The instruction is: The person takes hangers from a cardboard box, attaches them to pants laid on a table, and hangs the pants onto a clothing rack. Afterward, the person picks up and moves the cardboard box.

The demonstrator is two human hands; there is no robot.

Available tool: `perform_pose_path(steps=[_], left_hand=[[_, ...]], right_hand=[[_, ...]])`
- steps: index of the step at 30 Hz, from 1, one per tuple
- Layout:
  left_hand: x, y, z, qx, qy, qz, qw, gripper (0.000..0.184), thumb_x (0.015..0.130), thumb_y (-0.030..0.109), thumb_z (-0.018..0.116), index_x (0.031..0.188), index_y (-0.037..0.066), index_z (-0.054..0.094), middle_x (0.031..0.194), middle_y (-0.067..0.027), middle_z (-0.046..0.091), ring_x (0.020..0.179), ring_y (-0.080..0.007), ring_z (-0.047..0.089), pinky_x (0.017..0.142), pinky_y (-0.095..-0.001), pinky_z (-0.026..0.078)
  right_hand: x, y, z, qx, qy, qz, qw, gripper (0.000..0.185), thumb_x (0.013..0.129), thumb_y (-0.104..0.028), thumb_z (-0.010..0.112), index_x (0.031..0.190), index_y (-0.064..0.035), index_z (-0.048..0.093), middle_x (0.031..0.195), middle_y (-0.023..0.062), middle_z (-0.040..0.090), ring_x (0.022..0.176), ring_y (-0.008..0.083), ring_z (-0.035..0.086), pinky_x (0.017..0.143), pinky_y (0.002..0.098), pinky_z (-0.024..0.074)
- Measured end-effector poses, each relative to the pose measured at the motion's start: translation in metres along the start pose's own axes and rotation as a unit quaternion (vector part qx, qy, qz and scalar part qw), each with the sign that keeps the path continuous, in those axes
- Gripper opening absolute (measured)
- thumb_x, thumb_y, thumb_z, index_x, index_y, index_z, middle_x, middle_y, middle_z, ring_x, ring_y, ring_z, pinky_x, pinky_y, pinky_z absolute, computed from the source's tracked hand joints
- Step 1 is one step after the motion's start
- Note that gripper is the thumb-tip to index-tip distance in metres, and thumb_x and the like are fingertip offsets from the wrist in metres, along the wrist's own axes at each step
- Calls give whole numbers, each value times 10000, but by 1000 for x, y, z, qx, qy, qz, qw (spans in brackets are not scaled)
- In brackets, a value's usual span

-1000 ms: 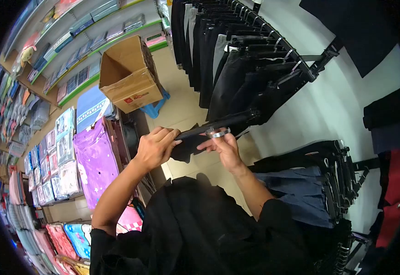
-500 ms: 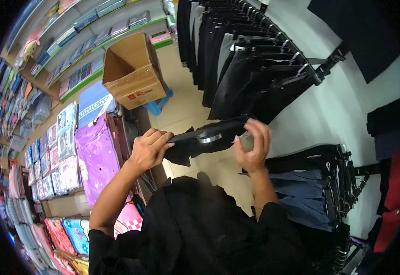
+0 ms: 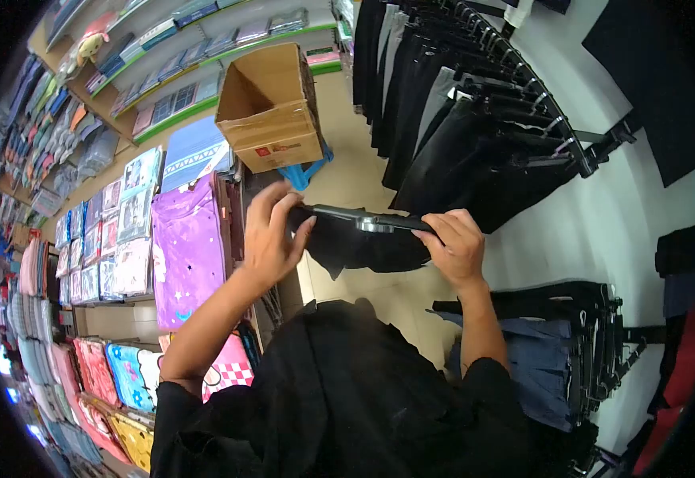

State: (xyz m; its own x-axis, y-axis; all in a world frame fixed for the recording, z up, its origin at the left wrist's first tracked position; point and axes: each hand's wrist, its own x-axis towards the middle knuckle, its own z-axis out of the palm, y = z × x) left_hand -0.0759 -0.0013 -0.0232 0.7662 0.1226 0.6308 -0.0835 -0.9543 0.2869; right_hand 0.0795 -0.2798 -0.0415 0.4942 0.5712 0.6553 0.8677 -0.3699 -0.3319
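Note:
A black clip hanger (image 3: 339, 212) with a silver metal piece at its middle lies level in front of me. A dark garment (image 3: 355, 245) hangs below it; its exact kind is hard to make out. My right hand (image 3: 459, 245) is closed around the hanger's right end, thumb underneath. At the other end, my left hand (image 3: 272, 239) curls its fingers and thumb about the hanger and the dark cloth there, with a small gap between thumb and fingertips.
Dark trousers (image 3: 475, 143) hang on a wall rail (image 3: 539, 80) ahead to the right. Folded blue jeans (image 3: 535, 358) hang at lower right. A cardboard box (image 3: 276, 119) stands on a blue stool (image 3: 306, 171). Packaged goods and purple bedding (image 3: 192, 239) lie at left.
My right hand has closed on the hanger's right end after being spread beside it. The left hand has loosened and turned at its end. The view has shifted slightly.

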Motion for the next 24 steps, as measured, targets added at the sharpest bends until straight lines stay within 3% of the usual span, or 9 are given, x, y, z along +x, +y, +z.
perform_pose_path(steps=[1,3,5,7,10,13,17,21,24], left_hand=[[-9,0,4,-33,20,-12,999,378,823,73,774,1150,35,588,1156,-183,597,1062,-378,586,859,-427,486],[-21,9,4,-120,-136,-55,982,253,883,110,739,1088,13,627,1017,-153,636,951,-274,630,794,-372,502],[-16,29,10,-293,-284,-266,874,227,962,198,685,1047,-10,651,928,-96,660,876,-158,628,746,-317,503],[-20,33,34,-474,-222,-341,781,365,1023,339,599,1127,-9,637,949,-48,676,867,-112,619,772,-280,502],[0,35,44,-523,-179,-481,681,507,1002,518,559,1053,21,643,964,-68,689,855,-130,639,722,-264,487],[7,46,48,-520,-191,-539,634,520,969,549,599,1001,32,639,926,-61,689,819,-126,631,706,-256,483],[2,53,59,-476,-146,-497,711,544,937,546,649,964,4,639,800,-43,639,751,-117,591,677,-263,468],[-2,51,72,-503,-97,-482,711,425,962,441,647,1018,20,632,821,-34,630,753,-108,581,680,-256,454],[3,41,70,-494,-92,-473,723,351,977,381,628,1047,37,625,847,-16,615,769,-97,564,680,-249,445]], right_hand=[[1,-3,6,-6,7,6,1000,278,696,-121,841,925,-61,696,871,55,716,822,239,643,702,351,517],[3,-12,19,-8,15,10,1000,276,696,-128,841,921,-61,695,862,51,715,818,236,643,705,348,516],[5,-24,29,-4,15,14,1000,274,700,-135,839,922,-63,695,856,47,713,813,233,643,707,348,515],[9,-38,36,7,10,15,1000,271,706,-139,834,928,-67,697,852,42,711,809,231,642,708,351,515],[10,-51,45,-15,15,19,1000,249,739,-141,805,947,-63,694,838,32,696,801,224,632,706,356,508],[9,-66,49,-24,31,27,999,237,743,-97,794,953,-48,697,852,55,705,771,240,626,685,359,505],[7,-76,50,-30,51,25,998,230,752,-82,782,965,-40,704,859,73,711,752,248,617,681,367,502],[7,-74,48,67,10,54,996,259,815,-168,769,1027,-42,690,959,72,718,890,266,654,761,386,507],[6,-69,24,156,51,77,983,248,914,-205,640,1056,-9,693,1089,157,710,1032,336,653,897,435,497]])
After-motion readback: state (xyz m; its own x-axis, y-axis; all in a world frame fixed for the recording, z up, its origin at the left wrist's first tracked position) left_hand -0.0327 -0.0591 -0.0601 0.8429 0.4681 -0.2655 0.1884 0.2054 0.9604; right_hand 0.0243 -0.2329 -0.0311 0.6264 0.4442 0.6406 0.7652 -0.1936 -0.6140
